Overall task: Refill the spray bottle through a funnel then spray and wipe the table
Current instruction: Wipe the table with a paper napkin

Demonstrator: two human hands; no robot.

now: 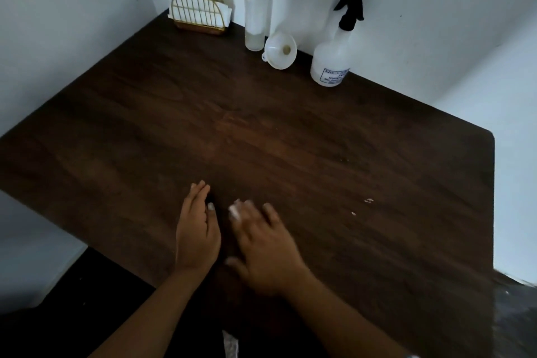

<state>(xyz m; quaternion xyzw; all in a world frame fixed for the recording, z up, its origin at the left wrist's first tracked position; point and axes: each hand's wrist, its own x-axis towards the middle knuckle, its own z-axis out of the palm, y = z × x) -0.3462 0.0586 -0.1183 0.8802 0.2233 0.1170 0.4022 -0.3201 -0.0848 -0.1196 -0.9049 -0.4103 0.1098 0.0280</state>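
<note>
Grip slack and empty, left hand (197, 232) and right hand (264, 250) spread straight fingers over the tabletop (319, 154).

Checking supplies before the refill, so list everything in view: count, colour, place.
table: one, dark brown wood, fills the view, set into a white-walled corner
napkin holder: one, gold wire with white napkins, far left corner
tall bottle: one, clear with purple cap, upright at the back wall, right of the holder
funnel: one, white, on its side between the two bottles
spray bottle: one, translucent white with black trigger and a label, upright at the back, right of the funnel
specks: a few, whitish, on the table's near right
left hand: one, fingers straight, near edge
right hand: one, blurred, fingers spread, beside the left
</note>
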